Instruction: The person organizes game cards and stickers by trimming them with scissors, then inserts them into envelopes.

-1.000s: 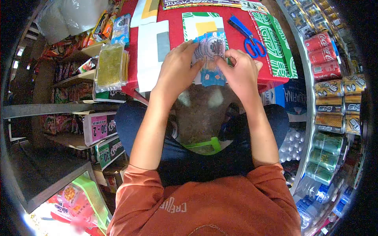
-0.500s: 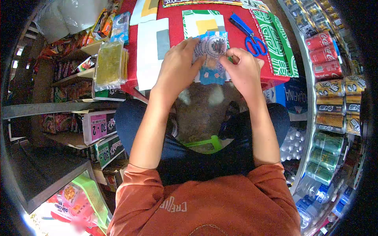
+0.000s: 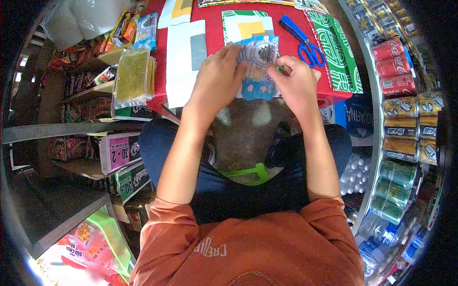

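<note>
A flat, blue-and-purple printed packet point(image 3: 260, 66) is held upright over the near edge of the red table point(image 3: 217, 40). My left hand point(image 3: 217, 76) grips its left side, with the thumb across the front. At the right edge, my right hand point(image 3: 296, 78) pinches with thumb and curled forefinger. Behind the packet lies a green-and-white patterned sheet point(image 3: 231, 21) with yellow and grey patches. A white sheet with a grey patch point(image 3: 179, 71) lies beside my left hand. Blue-handled scissors point(image 3: 311, 55) rest just beyond my right hand.
Green patterned paper point(image 3: 336, 57) lies along the table's right side. Clear packs of yellowish sheets point(image 3: 133, 78) stand on the left shelf near another blue packet point(image 3: 145, 28). Drink cans point(image 3: 396, 86) line the right side. A dark screen-like panel point(image 3: 57, 209) is at lower left.
My right forefinger and thumb have shifted slightly at the packet's right edge. The packet's lower edges sit more evenly together now. The view has moved a little.
</note>
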Tool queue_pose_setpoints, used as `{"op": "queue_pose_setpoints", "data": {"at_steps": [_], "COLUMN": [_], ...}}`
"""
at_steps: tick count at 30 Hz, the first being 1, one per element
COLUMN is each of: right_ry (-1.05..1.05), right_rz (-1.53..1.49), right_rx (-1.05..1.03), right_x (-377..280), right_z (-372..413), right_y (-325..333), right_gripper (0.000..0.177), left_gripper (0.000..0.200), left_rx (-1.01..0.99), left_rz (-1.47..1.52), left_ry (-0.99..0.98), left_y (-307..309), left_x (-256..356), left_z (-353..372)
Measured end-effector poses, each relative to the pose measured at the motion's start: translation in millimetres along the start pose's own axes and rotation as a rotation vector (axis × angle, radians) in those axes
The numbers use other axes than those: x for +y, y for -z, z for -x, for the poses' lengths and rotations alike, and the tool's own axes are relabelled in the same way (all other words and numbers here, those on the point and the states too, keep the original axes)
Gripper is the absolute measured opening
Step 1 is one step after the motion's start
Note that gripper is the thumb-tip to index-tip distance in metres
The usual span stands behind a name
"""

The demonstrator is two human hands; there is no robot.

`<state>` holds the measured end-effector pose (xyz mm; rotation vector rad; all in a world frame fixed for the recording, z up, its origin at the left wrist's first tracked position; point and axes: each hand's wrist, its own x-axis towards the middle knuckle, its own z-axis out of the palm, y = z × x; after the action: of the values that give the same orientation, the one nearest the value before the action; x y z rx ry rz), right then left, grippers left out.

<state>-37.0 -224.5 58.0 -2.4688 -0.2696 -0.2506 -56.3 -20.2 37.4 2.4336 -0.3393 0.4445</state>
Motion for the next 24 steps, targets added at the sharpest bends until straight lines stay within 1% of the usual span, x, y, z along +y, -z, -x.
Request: {"op": "queue_pose_setpoints", "data": {"at_steps": [2,8,11,14,20,24], "right_ry": [-0.021,0.011,-0.03,-0.024,-0.037,-0.026], "right_rz": [-0.012,-0.005,-0.005,-0.017,0.031,0.035], "right_rx": [-0.015,0.02,-0.011,0.006,-0.012,-0.006], "right_x": [-0.4,4.9,2.4,2.7,-0.3,3.3], "right_z": [-0.2,-0.8,-1.4,-0.8,-0.3,-1.2], "right_y": [1.3,-1.3,1.8,0.2,0.5,-2.9], "right_gripper": [0.028,0.028,0.028,0.028,0.029,0.029], "left_gripper": [0.043,0.044,0.044,0.044,0.043,0.048], "left_rx": [-0.011,-0.003,0.001,-0.008,-0.015,-0.033], "left_rz": [-0.007,-0.014,-0.025,0.004,0.01,0.001], "left_ry": [0.01,-0.004,-0.014,-0.01,0.012,0.025], "left_y": [-0.7,-4.3,-1.9,0.5,-1.5,1.4], "left_x": [-1.4,-5.1,-2.4,-0.4,-2.1,2.6], "left_z": [0.4,1.2,1.3,0.9,0.1,-0.9]}}
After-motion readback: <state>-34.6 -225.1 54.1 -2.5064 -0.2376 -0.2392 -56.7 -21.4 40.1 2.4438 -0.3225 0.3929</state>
